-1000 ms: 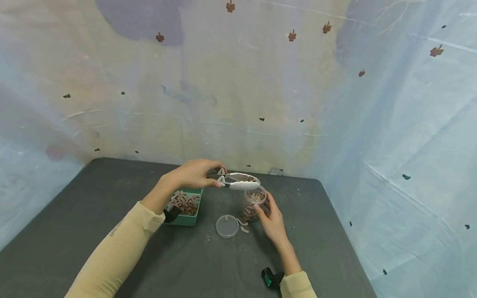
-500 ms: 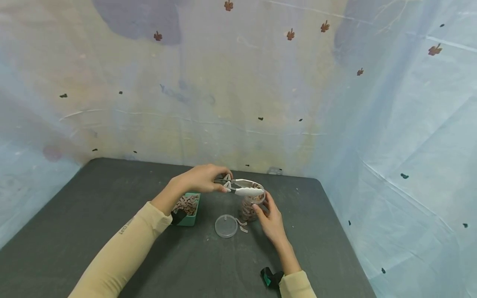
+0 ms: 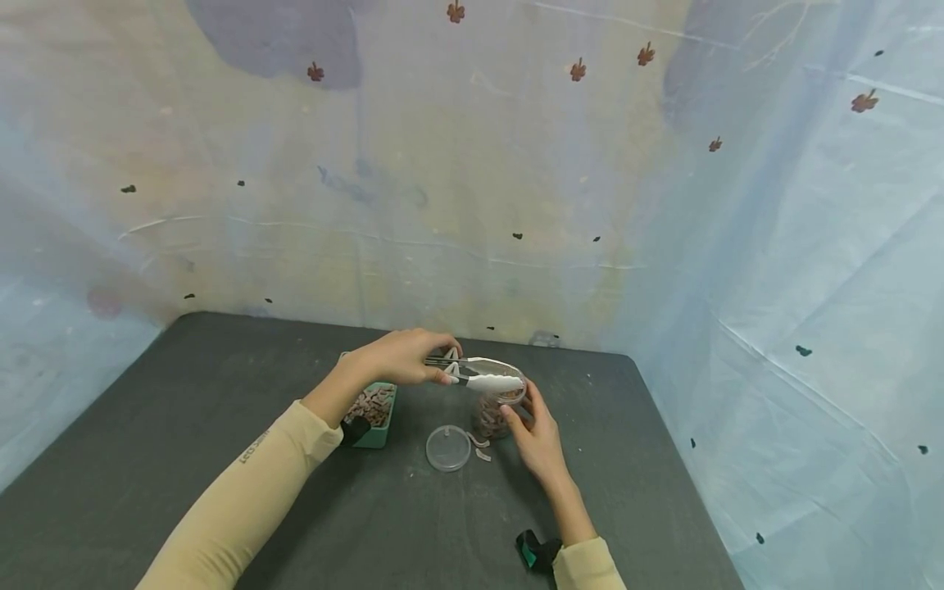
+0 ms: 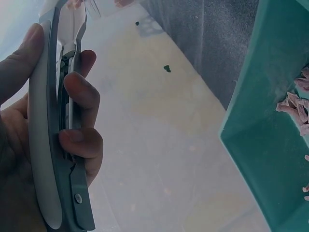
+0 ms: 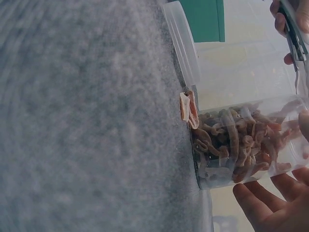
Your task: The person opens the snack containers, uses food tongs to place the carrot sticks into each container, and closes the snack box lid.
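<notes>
My left hand (image 3: 406, 355) grips a pair of tongs (image 3: 492, 383) by the handles, its fingers curled round them in the left wrist view. The white tong tips lie over the mouth of a clear plastic jar (image 5: 246, 140). Brownish strips (image 5: 256, 137) fill much of the jar. With thumb and fingers my right hand (image 3: 539, 433) holds the jar near its rim, and the jar stands upright on the table. Left of it is a green bin (image 4: 260, 159) holding more such strips (image 3: 371, 406), partly hidden behind my left forearm.
A clear round lid (image 3: 447, 448) lies on the dark table (image 3: 413, 524), just left of the jar. A few loose strips (image 5: 189, 108) lie between the lid and the jar. A printed plastic sheet (image 3: 442, 180) hangs behind the table.
My left hand has moved right and slightly down with the tongs, bringing their tips lower over the jar's mouth. The right hand and the jar have stayed in place.
</notes>
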`<act>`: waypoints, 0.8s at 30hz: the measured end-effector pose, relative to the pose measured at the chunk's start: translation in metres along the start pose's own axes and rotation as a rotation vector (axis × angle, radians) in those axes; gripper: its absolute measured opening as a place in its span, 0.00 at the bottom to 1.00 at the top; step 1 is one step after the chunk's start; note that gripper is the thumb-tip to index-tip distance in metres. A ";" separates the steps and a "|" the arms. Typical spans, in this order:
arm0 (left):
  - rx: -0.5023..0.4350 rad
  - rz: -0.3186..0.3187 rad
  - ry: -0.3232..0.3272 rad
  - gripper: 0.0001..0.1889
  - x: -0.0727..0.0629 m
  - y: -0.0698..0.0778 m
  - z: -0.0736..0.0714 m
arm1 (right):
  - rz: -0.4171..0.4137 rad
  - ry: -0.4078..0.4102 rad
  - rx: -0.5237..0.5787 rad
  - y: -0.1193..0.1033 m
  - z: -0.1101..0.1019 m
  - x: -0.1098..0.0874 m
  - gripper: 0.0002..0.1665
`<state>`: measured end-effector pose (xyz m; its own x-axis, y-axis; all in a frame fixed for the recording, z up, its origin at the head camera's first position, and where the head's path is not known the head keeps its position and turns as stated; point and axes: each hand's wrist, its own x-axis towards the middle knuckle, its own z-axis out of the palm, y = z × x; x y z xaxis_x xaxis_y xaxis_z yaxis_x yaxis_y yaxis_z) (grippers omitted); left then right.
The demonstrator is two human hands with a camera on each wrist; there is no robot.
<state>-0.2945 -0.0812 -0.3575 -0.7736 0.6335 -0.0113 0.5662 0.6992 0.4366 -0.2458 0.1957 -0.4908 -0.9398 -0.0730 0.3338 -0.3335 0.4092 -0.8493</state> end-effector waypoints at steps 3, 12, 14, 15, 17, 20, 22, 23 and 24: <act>0.000 -0.003 -0.002 0.26 -0.001 0.000 0.000 | 0.004 0.000 -0.009 0.000 0.000 0.000 0.39; -0.001 -0.004 0.013 0.26 -0.005 0.001 -0.002 | -0.002 0.000 0.002 -0.001 0.000 -0.002 0.40; 0.000 -0.013 0.029 0.27 -0.006 0.000 -0.001 | -0.002 -0.001 0.005 -0.001 0.000 -0.002 0.40; -0.002 -0.017 0.038 0.28 -0.007 -0.001 -0.001 | -0.003 -0.002 0.007 -0.001 0.000 -0.002 0.40; -0.011 -0.027 0.060 0.31 -0.010 -0.003 0.000 | -0.005 -0.002 0.008 0.000 0.000 -0.002 0.40; -0.043 -0.044 0.093 0.36 -0.017 -0.007 0.000 | -0.009 0.001 0.007 0.001 0.000 -0.001 0.40; -0.070 -0.054 0.119 0.38 -0.023 -0.010 0.000 | -0.018 0.008 0.000 0.002 0.000 -0.001 0.39; -0.085 -0.064 0.133 0.40 -0.026 -0.012 0.000 | -0.020 0.012 -0.003 0.002 0.000 -0.001 0.39; -0.100 -0.072 0.149 0.40 -0.029 -0.013 0.000 | -0.025 0.017 -0.008 0.003 0.001 -0.001 0.39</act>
<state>-0.2791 -0.1088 -0.3632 -0.8486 0.5223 0.0843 0.4830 0.6998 0.5264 -0.2459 0.1963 -0.4937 -0.9296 -0.0681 0.3622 -0.3566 0.4147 -0.8372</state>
